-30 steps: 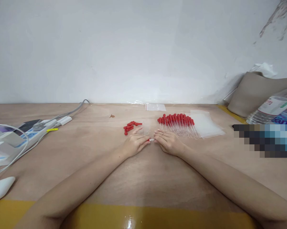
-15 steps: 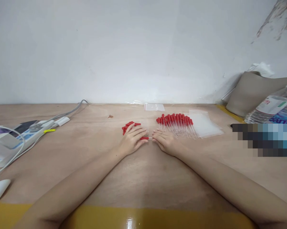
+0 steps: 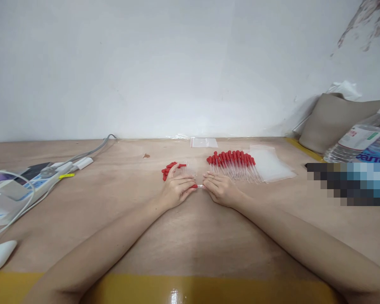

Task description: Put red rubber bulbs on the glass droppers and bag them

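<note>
My left hand (image 3: 177, 188) is closed on a red rubber dropper bulb (image 3: 194, 185), most of it hidden under the fingers. Facing it, my right hand (image 3: 222, 188) pinches a clear dropper tube (image 3: 200, 186). Bulb and tube lie in one line between the two hands, end to end. Just behind my left hand are several loose red bulbs (image 3: 168, 170) and some clear tubes (image 3: 188, 168). Beyond my right hand lies a row of droppers (image 3: 232, 158) with red bulbs on clear stems.
Clear plastic bags (image 3: 267, 164) lie right of the row, and a small zip bag (image 3: 204, 142) rests near the wall. A power strip (image 3: 34, 185) with cables is at left, a white mouse-like object (image 3: 1, 255) nearer. Bottles (image 3: 360, 137) stand at right.
The bulb and tube have come slightly nearer to me, and less of the red bulb shows past my left fingers. Both hands keep their grip, and the view has shifted a little.
</note>
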Tool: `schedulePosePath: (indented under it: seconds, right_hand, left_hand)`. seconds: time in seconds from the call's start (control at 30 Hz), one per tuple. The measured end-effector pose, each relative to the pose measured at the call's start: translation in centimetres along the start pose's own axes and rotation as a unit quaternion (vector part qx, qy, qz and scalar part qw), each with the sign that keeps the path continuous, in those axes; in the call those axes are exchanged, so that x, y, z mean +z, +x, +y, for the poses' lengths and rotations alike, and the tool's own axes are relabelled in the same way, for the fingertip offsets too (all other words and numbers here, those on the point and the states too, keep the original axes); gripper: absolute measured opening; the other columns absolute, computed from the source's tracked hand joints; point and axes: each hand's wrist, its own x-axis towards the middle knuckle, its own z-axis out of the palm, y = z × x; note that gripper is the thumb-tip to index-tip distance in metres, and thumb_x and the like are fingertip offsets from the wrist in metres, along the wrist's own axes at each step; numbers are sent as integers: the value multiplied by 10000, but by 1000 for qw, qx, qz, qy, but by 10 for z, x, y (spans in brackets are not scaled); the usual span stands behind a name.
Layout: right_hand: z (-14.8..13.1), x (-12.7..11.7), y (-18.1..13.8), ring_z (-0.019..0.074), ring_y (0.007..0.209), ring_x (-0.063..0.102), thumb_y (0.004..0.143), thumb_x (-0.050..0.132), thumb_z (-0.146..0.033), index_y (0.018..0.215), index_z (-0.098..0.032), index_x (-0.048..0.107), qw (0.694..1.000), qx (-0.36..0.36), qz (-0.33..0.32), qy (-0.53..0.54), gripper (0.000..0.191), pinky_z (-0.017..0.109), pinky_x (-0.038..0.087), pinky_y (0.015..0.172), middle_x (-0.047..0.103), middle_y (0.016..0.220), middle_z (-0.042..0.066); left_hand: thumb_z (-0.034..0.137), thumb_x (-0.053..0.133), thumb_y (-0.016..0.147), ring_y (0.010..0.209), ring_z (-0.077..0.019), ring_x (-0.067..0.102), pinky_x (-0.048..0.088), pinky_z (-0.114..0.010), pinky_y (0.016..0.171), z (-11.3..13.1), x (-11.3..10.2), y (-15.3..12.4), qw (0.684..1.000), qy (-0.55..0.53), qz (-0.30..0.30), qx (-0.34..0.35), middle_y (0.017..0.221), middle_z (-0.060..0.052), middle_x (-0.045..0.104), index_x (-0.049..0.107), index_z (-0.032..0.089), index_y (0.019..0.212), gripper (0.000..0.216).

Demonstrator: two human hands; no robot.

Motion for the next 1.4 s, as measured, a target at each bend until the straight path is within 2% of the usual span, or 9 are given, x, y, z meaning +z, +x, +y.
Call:
schedulePosePath:
  seconds: [0.27, 0.4, 0.5, 0.6, 0.73, 0.83, 1.0, 1.2, 1.4]
  right_hand:
    - [-6, 0, 1, 143, 852, 628, 870, 410, -161, 768, -142, 589, 998, 53, -11, 37, 207, 297, 475, 880, 668, 742, 63]
    - [-11, -4, 9, 172, 898, 587, 857, 450, -187, 795, -140, 627, 995, 90, -40, -1, 193, 333, 445, 832, 663, 808, 73]
    - [-6, -14, 15, 194, 809, 559, 829, 500, -262, 717, -158, 652, 983, 151, -87, -63, 216, 358, 401, 737, 652, 768, 80]
    - [14, -25, 21, 186, 717, 553, 832, 472, -309, 674, -176, 660, 940, 303, -128, -89, 280, 331, 371, 680, 646, 677, 66]
    - [49, -26, 26, 203, 720, 594, 827, 427, -334, 784, -181, 661, 846, 503, -151, -95, 284, 294, 377, 614, 664, 731, 76]
    - [65, -16, 27, 236, 815, 606, 796, 451, -304, 924, -181, 631, 803, 570, -145, -96, 252, 305, 405, 632, 667, 859, 95]
    - [68, -2, 26, 257, 823, 611, 782, 461, -292, 929, -150, 603, 790, 588, -152, -82, 249, 332, 442, 638, 651, 888, 136]
    - [49, 6, 37, 253, 824, 609, 796, 462, -345, 858, -178, 611, 841, 516, -150, -66, 232, 363, 466, 658, 648, 875, 125]
    - [38, 31, 65, 285, 867, 605, 720, 562, -323, 815, -124, 638, 797, 545, -255, 43, 232, 354, 470, 672, 639, 903, 173]
  left_hand:
    - [167, 529, 834, 883, -163, 646, 124, -527, 1082, -1, 4, 1, 995, 54, 52, 72, 879, 4, 704, 613, 211, 903, 117]
    - [226, 546, 827, 984, -200, 600, 150, -537, 1062, -7, 5, 0, 998, 54, 44, 2, 897, -10, 695, 618, 228, 939, 133]
    - [376, 596, 778, 1088, -259, 518, 183, -539, 1031, -16, 2, -4, 993, 73, 9, -96, 1047, -74, 643, 564, 223, 1100, 357]
    - [473, 630, 713, 1101, -294, 474, 225, -537, 993, -26, -2, -8, 979, 94, 2, -183, 1129, -109, 584, 509, 215, 1174, 542]
    - [445, 605, 740, 1041, -284, 490, 257, -535, 954, -34, -3, -11, 973, 87, 8, -215, 1076, -90, 595, 568, 243, 1072, 390]
    - [422, 578, 768, 1038, -275, 486, 246, -540, 951, -35, 0, -12, 972, 85, 5, -218, 1057, -80, 596, 605, 244, 1000, 294]
    - [335, 539, 807, 1009, -256, 501, 282, -518, 920, -37, 2, -14, 966, 82, -2, -244, 1014, -68, 606, 639, 239, 913, 174]
    - [268, 537, 801, 938, -237, 520, 318, -472, 888, -42, 5, -15, 965, 82, 53, -243, 952, -58, 616, 642, 237, 883, 137]
    - [272, 489, 826, 1016, -246, 487, 273, -468, 944, -48, 9, -3, 949, 145, 27, -278, 1034, -73, 590, 629, 229, 968, 205]
